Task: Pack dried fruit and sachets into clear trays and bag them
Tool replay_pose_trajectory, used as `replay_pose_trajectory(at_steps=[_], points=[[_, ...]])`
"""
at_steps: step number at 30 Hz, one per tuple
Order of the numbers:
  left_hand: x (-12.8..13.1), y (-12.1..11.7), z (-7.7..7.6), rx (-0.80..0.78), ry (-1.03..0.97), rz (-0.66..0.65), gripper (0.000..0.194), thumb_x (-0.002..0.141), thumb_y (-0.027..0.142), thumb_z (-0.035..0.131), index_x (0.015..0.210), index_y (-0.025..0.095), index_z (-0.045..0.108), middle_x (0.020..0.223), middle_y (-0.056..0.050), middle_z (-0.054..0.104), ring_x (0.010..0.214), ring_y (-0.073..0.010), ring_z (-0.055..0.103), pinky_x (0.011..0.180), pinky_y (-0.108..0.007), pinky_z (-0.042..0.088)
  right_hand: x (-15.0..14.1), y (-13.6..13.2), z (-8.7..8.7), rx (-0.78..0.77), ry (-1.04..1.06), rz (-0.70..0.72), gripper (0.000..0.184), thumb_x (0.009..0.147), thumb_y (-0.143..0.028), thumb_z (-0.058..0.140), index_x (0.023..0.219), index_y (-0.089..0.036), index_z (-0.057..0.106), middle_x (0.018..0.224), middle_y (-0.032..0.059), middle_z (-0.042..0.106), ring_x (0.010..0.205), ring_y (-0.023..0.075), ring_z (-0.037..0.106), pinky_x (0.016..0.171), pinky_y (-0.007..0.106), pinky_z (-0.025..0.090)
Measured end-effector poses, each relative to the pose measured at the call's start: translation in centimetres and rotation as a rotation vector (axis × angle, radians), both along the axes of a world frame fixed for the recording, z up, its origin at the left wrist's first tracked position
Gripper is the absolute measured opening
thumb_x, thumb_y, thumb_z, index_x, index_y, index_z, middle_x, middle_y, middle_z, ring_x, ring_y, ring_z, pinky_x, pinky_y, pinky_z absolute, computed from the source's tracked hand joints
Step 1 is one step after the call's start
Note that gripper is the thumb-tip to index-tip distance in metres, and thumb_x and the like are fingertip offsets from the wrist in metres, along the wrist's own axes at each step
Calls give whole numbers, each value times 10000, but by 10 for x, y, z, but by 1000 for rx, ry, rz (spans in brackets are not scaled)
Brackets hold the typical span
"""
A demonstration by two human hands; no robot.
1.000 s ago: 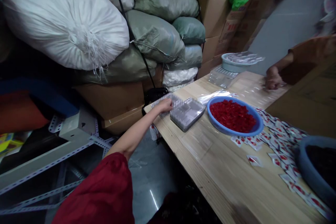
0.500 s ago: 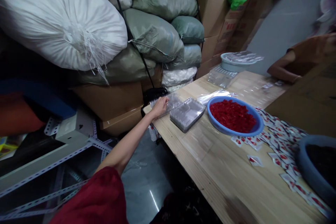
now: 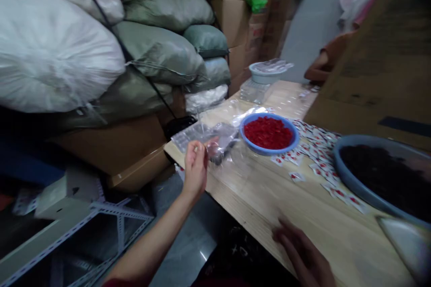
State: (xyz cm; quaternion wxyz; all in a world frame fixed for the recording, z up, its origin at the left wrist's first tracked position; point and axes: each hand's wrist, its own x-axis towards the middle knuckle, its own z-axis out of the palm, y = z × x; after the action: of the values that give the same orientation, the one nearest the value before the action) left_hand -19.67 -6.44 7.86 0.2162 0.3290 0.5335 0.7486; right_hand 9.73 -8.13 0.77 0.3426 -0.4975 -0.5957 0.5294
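Observation:
My left hand (image 3: 197, 166) is raised over the near left corner of the table, its fingers closed on a thin, clear plastic bag (image 3: 232, 154). The see-through plastic hangs to the right of the fingers, partly smeared by motion. Behind it a stack of clear plastic trays (image 3: 217, 158) shows only in part. My right hand (image 3: 305, 253) is low over the front edge of the table, blurred, with fingers apart and nothing seen in it. Right of the bag stands a blue bowl (image 3: 247, 142) of red wrapped-looking pieces (image 3: 267, 132).
Small printed sachets (image 3: 316, 150) lie spread between the bowl and a larger blue basin (image 3: 343, 175) of dark pieces. A cardboard box (image 3: 377, 76) stands behind the basin. Another person's arm (image 3: 316, 67) shows at the far side. Stuffed sacks (image 3: 161, 49) are piled at left.
My left hand has drawn back toward me from the table's left corner, bringing the clear plastic with it. My right hand has come further into view, and the camera has turned right.

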Motion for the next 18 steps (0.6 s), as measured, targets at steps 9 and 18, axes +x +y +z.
replay_pose_trajectory(at_steps=[9, 18], points=[[123, -4, -85, -427, -41, -439, 239, 920, 464, 565, 1066, 298, 474, 1220, -93, 671, 1066, -217, 676, 913, -384, 536, 51, 47, -16, -85, 192, -216, 651, 810, -514, 722, 1357, -184, 593, 942, 65, 740, 844, 194, 682, 755, 289, 554], [35, 221, -34, -632, 1219, -376, 136, 832, 213, 610, 954, 172, 652, 1048, -117, 698, 1038, -254, 642, 936, -352, 480, 98, 108, -51, 150, -81, 7, 321, 830, -443, 694, 1038, -219, 791, 1099, 106, 732, 947, 264, 687, 874, 393, 541]])
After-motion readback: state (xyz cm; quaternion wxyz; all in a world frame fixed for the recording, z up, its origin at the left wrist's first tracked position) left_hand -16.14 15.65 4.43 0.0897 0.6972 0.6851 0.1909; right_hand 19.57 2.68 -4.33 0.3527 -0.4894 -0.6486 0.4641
